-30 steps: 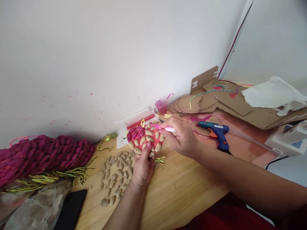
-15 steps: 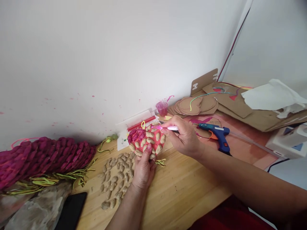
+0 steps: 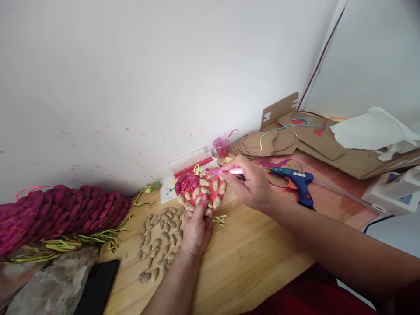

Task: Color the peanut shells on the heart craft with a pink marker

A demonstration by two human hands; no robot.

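Nearest us, at the left of the table (image 3: 249, 262), lies a dark phone (image 3: 96, 286), and just beyond it loose peanuts (image 3: 157, 245) are scattered over the wood. Our left hand (image 3: 196, 229) comes up through that scatter and grips the heart (image 3: 201, 192), a red piece studded with peanut shells. The thumb presses on its lower front and the other fingers are hidden behind, so the heart stands tilted up off the table. A patch of shells at its upper left is magenta. Our right hand (image 3: 252, 186) is closed round a pen (image 3: 231, 171), pinched between thumb and forefinger, with the pink tip at the heart's top edge beside a small yellow loop. We judge the risks modest. A slip of the tip could put colour on the red ground or on our thumb, a hard press could snap a shell loose, and the magenta patch, if wet, would smear should the grip shift onto it. Off to the left a long magenta garland (image 3: 59, 212) lies along the wall. Just past the right hand a blue glue gun (image 3: 297, 181) rests on the table. We cannot tell whether it is hot, and a careless reach across it could burn. Farther back, by the wall, stands the one container we see, a small pink cup (image 3: 221, 145). It is see-through and pink-stained, and we cannot make out what it holds. Beyond it cardboard cutouts (image 3: 267, 142) lie stacked.
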